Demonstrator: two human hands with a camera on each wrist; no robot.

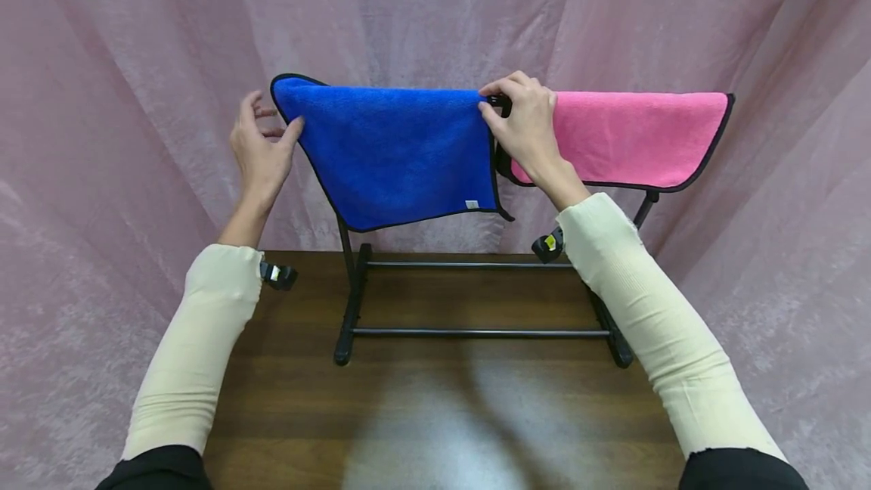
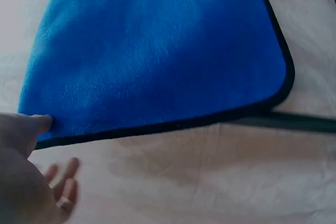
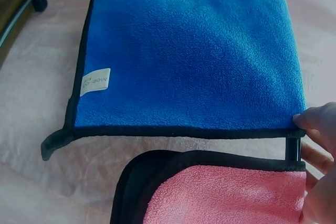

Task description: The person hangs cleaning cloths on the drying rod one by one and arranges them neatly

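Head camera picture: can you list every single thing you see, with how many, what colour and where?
blue towel: one, blue with black edging, draped over the rack's left part
pink towel: one, pink with black edging, draped over the rack's right part
rack: one, black, standing on the table
table: one, dark brown wood, in front
curtain: pink, behind and at both sides
left hand: thumb touching the blue towel's left edge
right hand: pinching the blue towel's right top corner

A blue towel (image 1: 398, 150) with black trim hangs draped over the rack's (image 1: 476, 333) top bar, at its left end.
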